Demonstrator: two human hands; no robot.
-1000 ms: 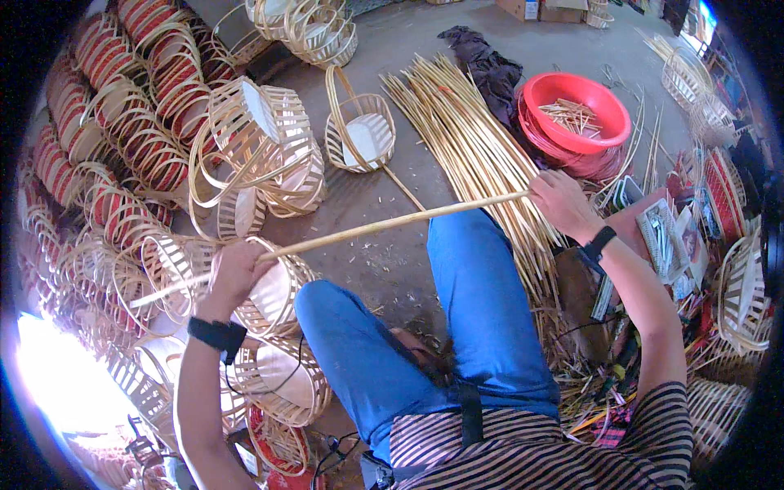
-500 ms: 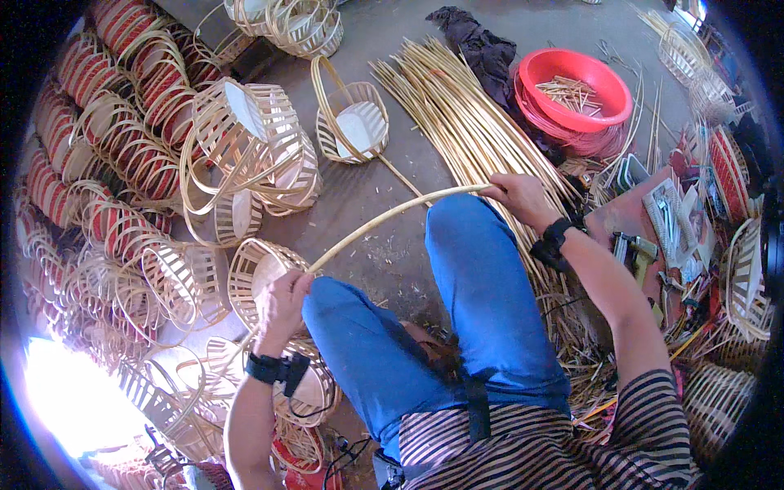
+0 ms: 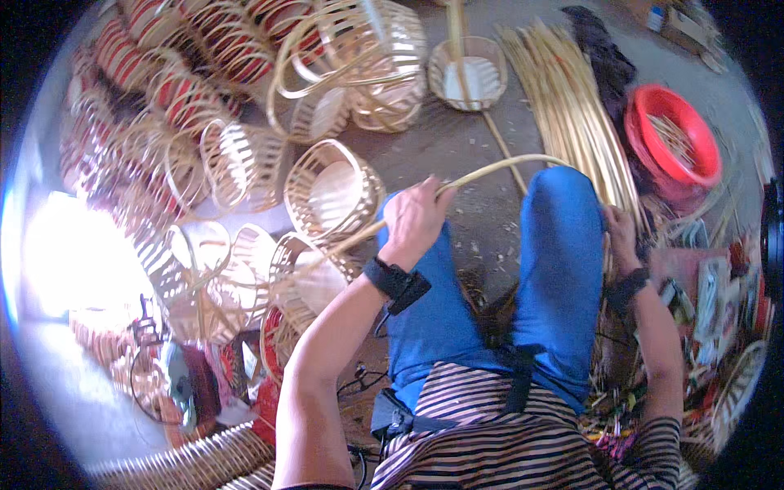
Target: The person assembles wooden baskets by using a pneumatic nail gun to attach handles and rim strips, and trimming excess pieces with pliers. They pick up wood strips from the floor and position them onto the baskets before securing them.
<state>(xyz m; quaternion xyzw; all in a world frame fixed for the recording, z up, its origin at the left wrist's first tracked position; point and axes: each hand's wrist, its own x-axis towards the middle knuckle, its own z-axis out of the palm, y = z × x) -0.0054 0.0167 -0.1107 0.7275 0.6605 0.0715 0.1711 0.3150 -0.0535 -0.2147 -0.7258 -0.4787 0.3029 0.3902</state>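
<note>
A long pale cane rod (image 3: 508, 163) arches over my right knee. My left hand (image 3: 414, 219) is closed around it above my left knee, and its tail runs on down to the left, across the baskets. My right hand (image 3: 623, 235) is low against the outer side of my right knee, fingers curled on the rod where it bends down; my leg partly hides that stretch. Close to my left hand stands an open woven basket (image 3: 369, 192) with a pale bottom, and below it another basket (image 3: 282, 269).
Stacked red-and-natural baskets (image 3: 175, 90) fill the left. A handled basket (image 3: 436, 82) stands ahead, beside a bundle of long rods (image 3: 576, 114). Further right are a red basin (image 3: 709, 167) holding short sticks and a dark cloth (image 3: 600, 41). Tools (image 3: 676, 300) lie by my right arm.
My right hand has dropped from above the right knee to its outer side, bending the rod down over it. My left hand has moved inward and up. The view has swung left.
</note>
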